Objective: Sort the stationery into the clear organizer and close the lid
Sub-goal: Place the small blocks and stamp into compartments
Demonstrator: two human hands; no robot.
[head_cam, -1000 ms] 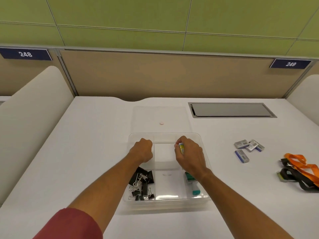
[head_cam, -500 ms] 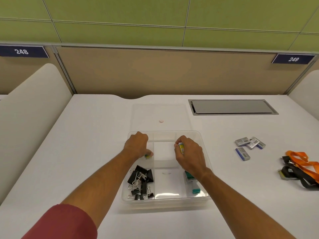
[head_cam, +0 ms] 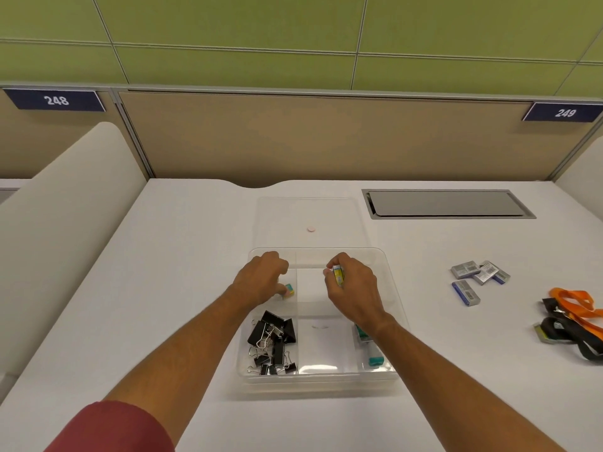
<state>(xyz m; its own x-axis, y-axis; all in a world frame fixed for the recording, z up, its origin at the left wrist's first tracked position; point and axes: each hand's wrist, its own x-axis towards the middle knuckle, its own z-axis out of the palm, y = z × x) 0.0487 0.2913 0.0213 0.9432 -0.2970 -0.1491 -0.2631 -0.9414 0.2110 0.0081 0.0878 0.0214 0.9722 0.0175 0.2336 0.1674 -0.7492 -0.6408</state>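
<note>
**A:** What did your feed show, biggest thing first?

**B:** I saw the white desk, with a grey hatch set into its far right. On it sat the clear organizer, directly in front of the person, and its clear lid lay flat on the desk just beyond it.

**A:** And the hands?

**B:** Both were over the organizer's far half. The left hand had its fingers curled, pinching a small yellow-and-teal eraser low in the far-left compartment. The right hand was curled round a small yellow-and-blue item, held above the middle compartment; I could not tell what it was.

**A:** What was already sorted?

**B:** A heap of black binder clips filled the near-left compartment. Teal erasers lay in the near-right one, partly hidden by the right wrist.

**A:** Anything left outside?

**B:** At the desk's right edge lay orange and black lanyards. Between them and the organizer, well apart from it, were small staple boxes, at least 4 by my count.
</note>
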